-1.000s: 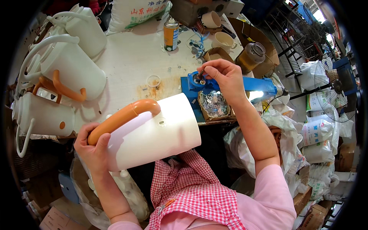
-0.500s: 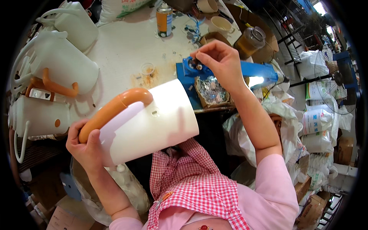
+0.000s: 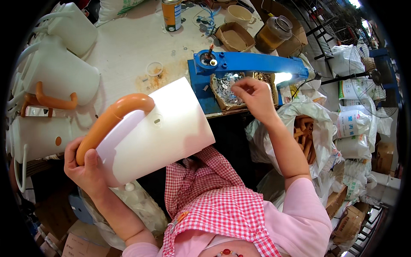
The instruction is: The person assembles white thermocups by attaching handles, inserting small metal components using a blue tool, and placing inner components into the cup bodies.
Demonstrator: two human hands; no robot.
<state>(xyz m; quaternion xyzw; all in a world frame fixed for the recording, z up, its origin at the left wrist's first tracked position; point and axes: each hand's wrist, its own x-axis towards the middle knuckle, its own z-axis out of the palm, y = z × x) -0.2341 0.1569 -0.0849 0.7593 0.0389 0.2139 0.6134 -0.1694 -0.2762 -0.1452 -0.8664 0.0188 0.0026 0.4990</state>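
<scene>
Left hand (image 3: 87, 169), lower left of frame: fingers wrapped closed around the lower end of the orange handle (image 3: 112, 123) of a white plastic jug body (image 3: 156, 132), held tilted at frame centre, just in front of the table edge.

Right hand (image 3: 256, 95), right of centre: fingertips pinched together over a tray of small metal washers (image 3: 227, 87); whether a piece sits between them cannot be told.

Blue press tool (image 3: 250, 63): just above the tray, lit at its right end.

White table (image 3: 128, 43): upper centre.

Further white jug bodies (image 3: 60, 73): stacked at upper left.

Tin can (image 3: 172, 15), brown jar (image 3: 272, 34), cardboard box (image 3: 233, 37): top of frame.

Bag of orange handles (image 3: 305, 132): right of the forearm.
</scene>
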